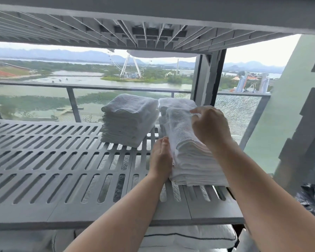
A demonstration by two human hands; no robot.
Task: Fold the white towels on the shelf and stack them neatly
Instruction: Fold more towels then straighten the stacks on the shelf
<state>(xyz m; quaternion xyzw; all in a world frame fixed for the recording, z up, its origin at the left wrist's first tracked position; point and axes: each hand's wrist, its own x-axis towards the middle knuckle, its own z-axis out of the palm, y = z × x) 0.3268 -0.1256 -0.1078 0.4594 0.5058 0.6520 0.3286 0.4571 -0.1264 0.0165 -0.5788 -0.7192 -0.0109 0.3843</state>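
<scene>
The near stack of white towels sits on the slatted shelf, the left hand pressed flat, fingers straight, against its left side, the right hand pinching the top towel at its far edge, a second stack just behind it to the left.

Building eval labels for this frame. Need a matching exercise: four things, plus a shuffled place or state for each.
Things:
1. left hand
2. right hand
3. rear-left towel stack
4. shelf

Place or state:
A. grey, slatted
B. flat against the near stack's left side
C. pinches the top towel at its far edge
D. touched by neither hand

Pairs: 1-B, 2-C, 3-D, 4-A
</scene>
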